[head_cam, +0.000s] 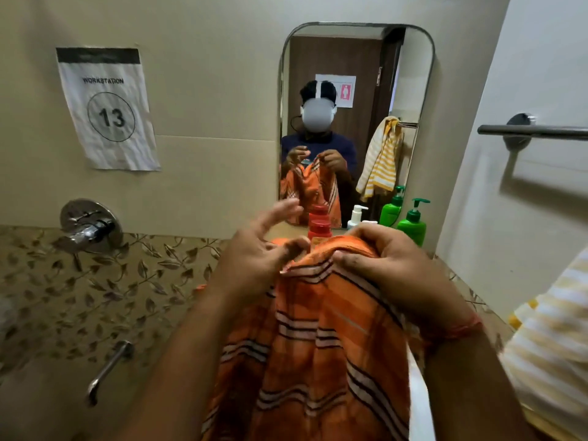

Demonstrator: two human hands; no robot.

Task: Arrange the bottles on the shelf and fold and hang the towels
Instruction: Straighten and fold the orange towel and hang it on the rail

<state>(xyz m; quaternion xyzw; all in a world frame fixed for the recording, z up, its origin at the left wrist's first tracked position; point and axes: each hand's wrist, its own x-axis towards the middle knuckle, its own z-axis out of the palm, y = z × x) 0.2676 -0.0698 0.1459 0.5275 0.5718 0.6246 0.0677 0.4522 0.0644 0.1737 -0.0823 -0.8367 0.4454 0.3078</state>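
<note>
orange towel (318,338) hangs lengthwise, top edge up | right hand (394,268) grip pinches it | left hand (257,256) apparently spread

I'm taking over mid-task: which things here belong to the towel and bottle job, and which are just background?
Job: orange striped towel, pinched by the right hand, left hand at its edge; yellow striped towel; red bottle; green pump bottle; towel bar.

Background: mirror, workstation sign, wall tap.
</note>
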